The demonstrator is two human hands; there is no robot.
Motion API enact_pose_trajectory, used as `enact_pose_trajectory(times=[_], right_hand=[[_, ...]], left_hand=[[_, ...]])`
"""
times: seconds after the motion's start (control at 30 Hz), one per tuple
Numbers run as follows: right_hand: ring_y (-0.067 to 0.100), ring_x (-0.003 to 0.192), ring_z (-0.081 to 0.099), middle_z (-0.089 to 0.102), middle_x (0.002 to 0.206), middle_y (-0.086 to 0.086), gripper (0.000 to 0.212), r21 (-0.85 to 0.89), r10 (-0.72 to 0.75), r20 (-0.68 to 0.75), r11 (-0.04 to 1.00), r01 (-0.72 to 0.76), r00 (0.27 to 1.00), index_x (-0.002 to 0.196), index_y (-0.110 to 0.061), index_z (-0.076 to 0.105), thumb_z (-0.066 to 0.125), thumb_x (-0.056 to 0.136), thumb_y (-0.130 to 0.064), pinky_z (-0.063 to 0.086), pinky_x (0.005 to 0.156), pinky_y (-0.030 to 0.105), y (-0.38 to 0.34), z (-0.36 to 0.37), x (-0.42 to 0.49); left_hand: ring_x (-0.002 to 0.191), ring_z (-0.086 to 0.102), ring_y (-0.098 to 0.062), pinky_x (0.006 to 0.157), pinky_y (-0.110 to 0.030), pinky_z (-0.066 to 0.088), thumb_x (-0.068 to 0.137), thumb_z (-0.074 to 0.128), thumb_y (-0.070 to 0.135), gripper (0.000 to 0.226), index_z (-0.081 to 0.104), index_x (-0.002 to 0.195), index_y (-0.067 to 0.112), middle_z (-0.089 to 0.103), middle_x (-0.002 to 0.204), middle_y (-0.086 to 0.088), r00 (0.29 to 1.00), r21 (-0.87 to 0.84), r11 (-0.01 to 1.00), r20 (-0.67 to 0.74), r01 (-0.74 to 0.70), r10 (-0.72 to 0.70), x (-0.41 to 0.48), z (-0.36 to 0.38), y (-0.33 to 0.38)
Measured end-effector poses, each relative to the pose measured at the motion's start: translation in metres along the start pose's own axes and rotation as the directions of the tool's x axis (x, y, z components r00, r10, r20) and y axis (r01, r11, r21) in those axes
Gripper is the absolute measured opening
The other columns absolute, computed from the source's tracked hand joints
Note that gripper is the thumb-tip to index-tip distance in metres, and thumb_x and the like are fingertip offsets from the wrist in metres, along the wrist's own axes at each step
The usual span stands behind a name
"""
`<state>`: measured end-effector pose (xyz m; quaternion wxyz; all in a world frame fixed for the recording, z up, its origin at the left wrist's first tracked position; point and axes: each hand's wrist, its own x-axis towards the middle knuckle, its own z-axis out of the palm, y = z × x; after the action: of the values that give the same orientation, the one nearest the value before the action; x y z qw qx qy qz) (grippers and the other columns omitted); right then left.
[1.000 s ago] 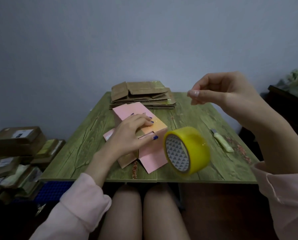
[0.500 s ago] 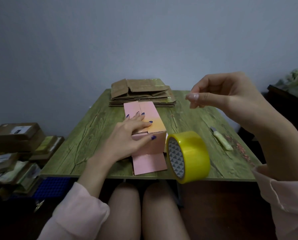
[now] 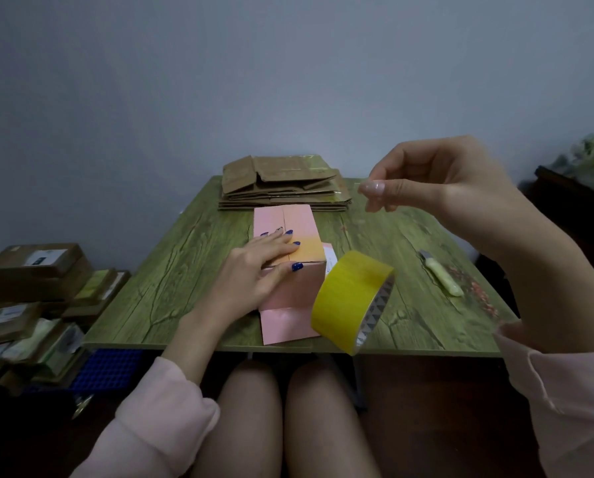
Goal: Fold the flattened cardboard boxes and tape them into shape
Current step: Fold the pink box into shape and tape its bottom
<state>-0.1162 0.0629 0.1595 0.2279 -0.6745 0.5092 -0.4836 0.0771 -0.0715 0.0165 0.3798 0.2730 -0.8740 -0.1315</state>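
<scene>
Left hand (image 3: pixel 254 274) on pink box (image 3: pixel 300 288), tape roll (image 3: pixel 347 301) mid-air

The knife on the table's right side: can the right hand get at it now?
Probably yes, though not at once. Nothing lies between the right hand and the knife. But the hand seems to pinch the tape's end, with the yellow tape roll hanging below it, so it is busy.

A small home packing room; flattened cartons (image 3: pixel 282 181) stacked at the far edge of the green table (image 3: pixel 171 281); parcels (image 3: pixel 30 288) heaped on the floor left of it.
</scene>
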Motion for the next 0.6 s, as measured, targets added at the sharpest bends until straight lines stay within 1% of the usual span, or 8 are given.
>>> enact_pose_trajectory(times=[0.07,0.17,0.23,0.27,0.33,0.43,0.5,0.6], right_hand=[[0.005,0.060,0.060,0.067,0.062,-0.002,0.007,0.000,0.001,0.012,1.000,-0.001,1.000,0.074,-0.006,0.065,0.069,0.079,-0.007,0.048,0.062,0.014,-0.001,0.002,0.001],[0.010,0.063,0.060,0.068,0.063,0.000,0.007,-0.003,0.001,0.027,1.000,-0.001,1.000,0.073,-0.007,0.065,0.069,0.079,-0.008,0.047,0.063,0.017,-0.002,0.005,0.000],[0.010,0.064,0.060,0.069,0.063,0.000,0.007,0.004,0.002,0.035,1.000,-0.002,0.999,0.073,-0.007,0.066,0.069,0.079,-0.010,0.048,0.064,0.018,-0.003,0.007,0.000],[0.010,0.065,0.060,0.069,0.064,0.000,0.008,0.007,0.002,0.040,1.000,-0.002,0.999,0.073,-0.007,0.066,0.070,0.079,-0.010,0.048,0.064,0.018,-0.004,0.008,-0.001],[0.010,0.065,0.061,0.069,0.064,0.001,0.008,0.004,-0.001,0.053,1.000,0.001,0.999,0.072,-0.008,0.066,0.070,0.079,-0.011,0.048,0.065,0.020,-0.006,0.010,-0.002],[0.008,0.064,0.060,0.068,0.064,0.000,0.009,0.007,-0.007,0.066,1.000,0.007,0.998,0.071,-0.011,0.066,0.070,0.079,-0.010,0.048,0.064,0.020,-0.008,0.011,-0.003],[0.008,0.064,0.060,0.068,0.064,0.000,0.009,0.005,-0.009,0.068,1.000,0.009,0.998,0.070,-0.011,0.066,0.070,0.078,-0.011,0.047,0.064,0.019,-0.008,0.011,-0.003],[0.007,0.063,0.060,0.068,0.063,-0.001,0.010,0.003,-0.008,0.079,1.000,0.008,0.997,0.071,-0.010,0.066,0.069,0.080,-0.008,0.047,0.062,0.016,-0.007,0.013,-0.002]], left_hand=[[0.119,0.049,-0.009,0.107,-0.011,0.027,0.086,0.050,0.040,0.046,0.068,0.111,0.006,0.063,0.122,-0.008,0.999,0.020,0.999,0.024,-0.026,0.025,0.000,0.000,-0.004],[0.118,0.047,-0.002,0.106,-0.017,0.030,0.090,0.045,0.050,0.053,0.068,0.110,0.007,0.061,0.120,0.000,0.999,0.009,0.999,0.031,-0.045,0.044,-0.001,0.001,-0.005],[0.115,0.047,0.001,0.104,-0.012,0.030,0.090,0.046,0.046,0.049,0.069,0.107,0.006,0.063,0.118,-0.001,0.999,-0.012,0.999,0.023,-0.035,0.035,0.000,0.000,-0.004],[0.114,0.049,0.000,0.103,-0.010,0.030,0.089,0.047,0.041,0.045,0.069,0.105,0.005,0.065,0.117,-0.004,0.999,-0.005,0.999,0.018,-0.034,0.034,0.000,0.000,-0.004],[0.112,0.051,-0.005,0.099,-0.010,0.032,0.088,0.047,0.038,0.043,0.069,0.103,0.005,0.066,0.115,-0.009,0.999,0.014,0.999,0.027,-0.043,0.042,0.002,0.000,-0.005],[0.111,0.054,-0.007,0.096,-0.013,0.035,0.088,0.046,0.043,0.045,0.068,0.104,0.008,0.064,0.118,-0.005,0.997,0.024,0.999,0.074,-0.032,0.030,0.004,-0.003,-0.007],[0.110,0.053,-0.004,0.093,-0.010,0.035,0.087,0.048,0.043,0.042,0.068,0.102,0.009,0.063,0.119,-0.003,0.997,0.022,0.999,0.076,-0.029,0.028,0.004,-0.003,-0.006],[0.109,0.052,-0.006,0.087,-0.013,0.034,0.090,0.056,0.029,0.026,0.067,0.102,0.009,0.060,0.120,-0.002,0.997,0.023,1.000,0.073,-0.010,0.008,0.006,-0.002,-0.003]])
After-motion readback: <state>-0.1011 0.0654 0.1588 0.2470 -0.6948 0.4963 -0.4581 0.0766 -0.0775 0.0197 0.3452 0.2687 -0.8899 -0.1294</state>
